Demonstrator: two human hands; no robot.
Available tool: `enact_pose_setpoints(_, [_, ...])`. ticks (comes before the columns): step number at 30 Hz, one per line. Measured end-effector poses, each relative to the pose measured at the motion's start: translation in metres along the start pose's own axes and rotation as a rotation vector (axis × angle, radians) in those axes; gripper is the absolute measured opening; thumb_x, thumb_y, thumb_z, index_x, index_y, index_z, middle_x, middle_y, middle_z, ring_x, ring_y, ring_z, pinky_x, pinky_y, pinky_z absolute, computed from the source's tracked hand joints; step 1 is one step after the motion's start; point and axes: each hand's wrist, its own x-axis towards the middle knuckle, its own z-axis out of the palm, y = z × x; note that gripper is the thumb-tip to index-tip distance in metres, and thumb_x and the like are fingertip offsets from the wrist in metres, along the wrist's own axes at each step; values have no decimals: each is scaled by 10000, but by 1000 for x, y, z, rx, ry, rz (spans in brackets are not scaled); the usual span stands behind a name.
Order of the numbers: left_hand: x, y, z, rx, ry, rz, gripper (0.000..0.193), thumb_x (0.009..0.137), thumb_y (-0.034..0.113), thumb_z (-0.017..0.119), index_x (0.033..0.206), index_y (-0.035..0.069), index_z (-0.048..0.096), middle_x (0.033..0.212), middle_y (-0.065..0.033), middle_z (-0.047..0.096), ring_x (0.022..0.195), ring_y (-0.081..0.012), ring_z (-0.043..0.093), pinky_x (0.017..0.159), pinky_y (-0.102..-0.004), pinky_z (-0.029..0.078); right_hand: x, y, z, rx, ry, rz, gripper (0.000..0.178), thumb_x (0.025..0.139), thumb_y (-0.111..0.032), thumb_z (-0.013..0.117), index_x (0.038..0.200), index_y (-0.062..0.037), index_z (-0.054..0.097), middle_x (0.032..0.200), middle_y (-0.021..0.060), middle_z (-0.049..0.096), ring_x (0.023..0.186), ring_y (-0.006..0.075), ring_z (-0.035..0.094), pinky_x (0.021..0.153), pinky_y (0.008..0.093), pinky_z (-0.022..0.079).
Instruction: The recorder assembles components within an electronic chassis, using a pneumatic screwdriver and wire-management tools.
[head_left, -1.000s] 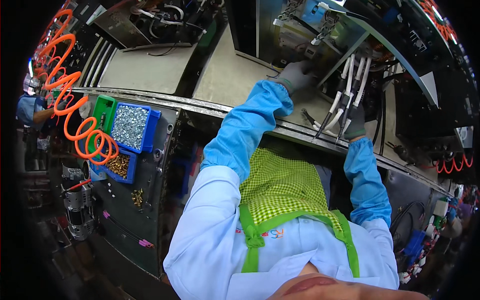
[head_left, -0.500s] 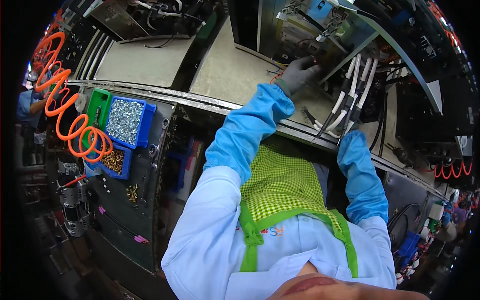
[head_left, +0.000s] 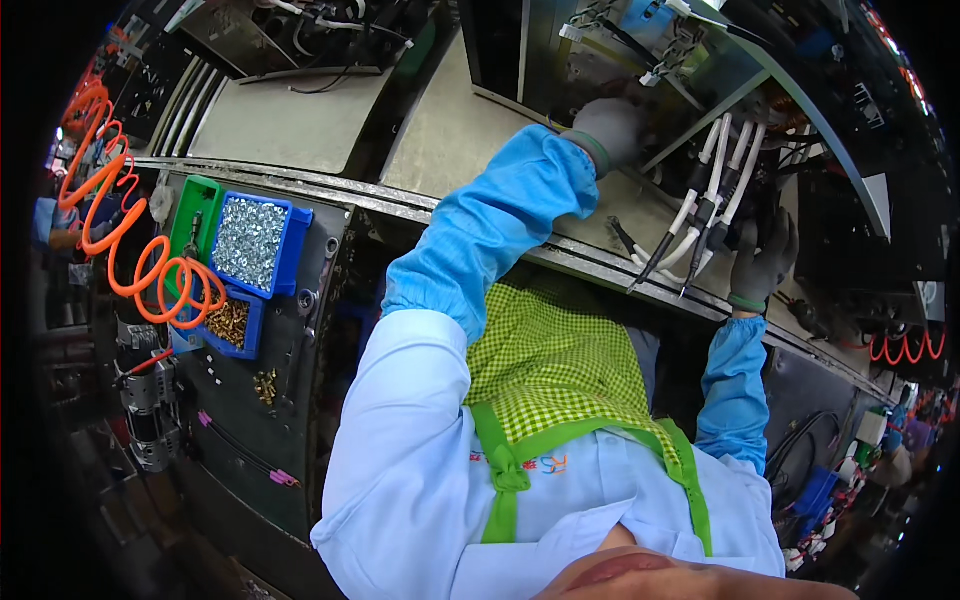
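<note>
The left hand [head_left: 612, 132] reaches into a metal cabinet [head_left: 545, 75] at one o'clock, grip hidden; the right hand [head_left: 764, 262], unclenched, is near white cables [head_left: 717, 165] toward its eleven o'clock.

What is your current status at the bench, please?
Left grey-gloved hand at open metal cabinet, fingertips obscured. Right grey-gloved hand open, beside black-sleeved white cables. Cables between hands.

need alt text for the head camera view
A person's gloved left hand is at an open metal box, and the gloved right hand is beside white cables. To the left, blue bins of small metal parts sit on a dark bench.
</note>
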Motion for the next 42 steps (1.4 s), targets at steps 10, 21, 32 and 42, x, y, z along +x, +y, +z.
enact_pose_setpoints(10, [-14, 12, 3, 254, 37, 145, 201, 839, 206, 507, 970, 147, 647, 870, -104, 650, 729, -289, 661, 579, -424, 511, 3, 31, 32, 285, -174, 288, 476, 908, -306, 436, 1240, 25, 520, 1224, 195, 566, 1142, 305, 538, 971, 361, 395])
enact_pose_setpoints(21, [-46, 23, 14, -60, 6, -116, 375, 811, 252, 567, 1148, 87, 556, 1113, -173, 567, 949, -349, 601, 791, -450, 495, 31, 81, 72, 492, -346, 279, 417, 888, -179, 497, 1248, 30, 509, 1229, 169, 571, 1132, 278, 546, 975, 357, 402])
enact_pose_setpoints(32, [-350, -34, -99, -75, 424, -464, 322, 834, 248, 600, 1123, 105, 585, 1061, -151, 594, 981, -330, 589, 847, -406, 482, 51, 79, 36, 294, -322, 54, 435, 921, -230, 504, 1272, 27, 499, 1274, 201, 528, 1201, 308, 488, 1014, 373, 363])
enact_pose_setpoints(42, [-612, -83, -187, 382, 3, -1591, 243, 840, 280, 543, 995, 105, 610, 996, -172, 645, 964, -358, 601, 815, -463, 475, 19, 59, -27, 277, -142, 102, 378, 912, -225, 505, 1194, 22, 548, 1199, 197, 555, 1109, 325, 518, 983, 392, 377])
